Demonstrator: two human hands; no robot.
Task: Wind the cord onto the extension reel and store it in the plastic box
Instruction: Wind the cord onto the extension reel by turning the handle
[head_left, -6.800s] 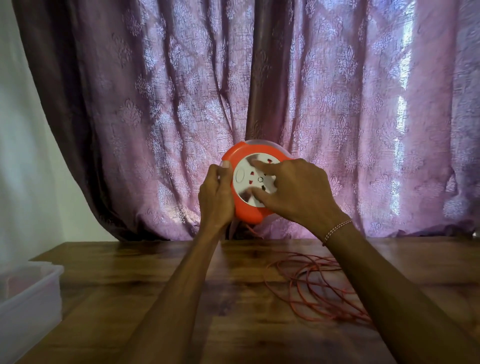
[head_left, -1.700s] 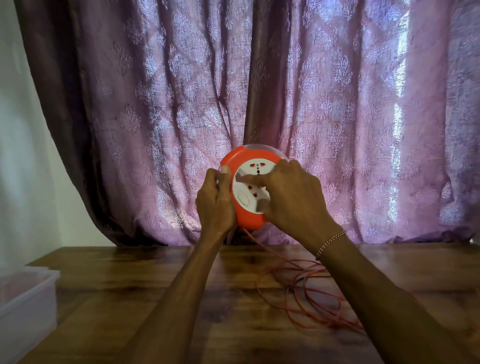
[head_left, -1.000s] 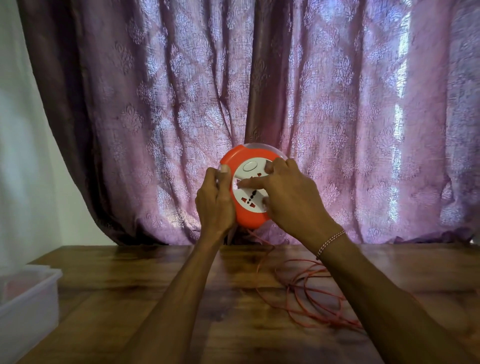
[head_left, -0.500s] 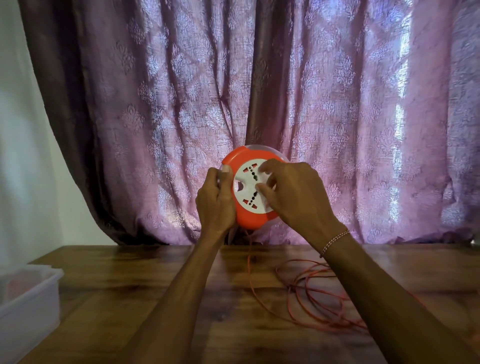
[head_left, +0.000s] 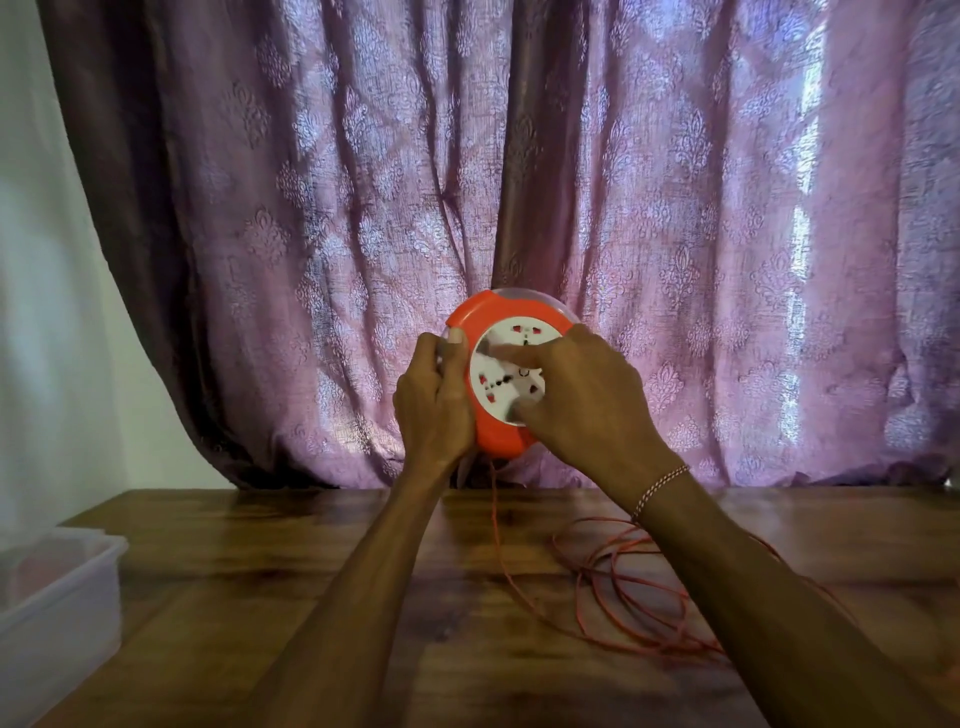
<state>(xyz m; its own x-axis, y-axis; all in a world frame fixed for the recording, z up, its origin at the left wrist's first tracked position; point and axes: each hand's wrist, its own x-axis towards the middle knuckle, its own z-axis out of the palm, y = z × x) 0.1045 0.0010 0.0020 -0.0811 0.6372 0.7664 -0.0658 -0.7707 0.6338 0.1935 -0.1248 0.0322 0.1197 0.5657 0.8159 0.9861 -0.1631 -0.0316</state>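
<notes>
I hold an orange extension reel (head_left: 475, 317) upright in the air above the table, in front of the curtain. Its white socket face (head_left: 498, 384) points at me. My left hand (head_left: 434, 400) grips the reel's left edge, thumb on the orange rim. My right hand (head_left: 582, 400) is curled over the white face, with the forefinger across it and the thumb at its lower edge. A thin orange cord (head_left: 496, 525) hangs from the bottom of the reel and runs into loose loops (head_left: 634, 597) on the table at the right. The plastic box (head_left: 57, 597) stands at the left edge.
The wooden table (head_left: 270, 571) spans the lower half of the view. A purple patterned curtain (head_left: 675, 208) hangs right behind the reel, and a pale wall (head_left: 47, 312) is at the left. The cord loops lie partly under my right forearm.
The white socket face has turned under my right hand's fingers. The cord now hangs straighter from the reel and the loops on the table have shifted. My left hand has kept its hold.
</notes>
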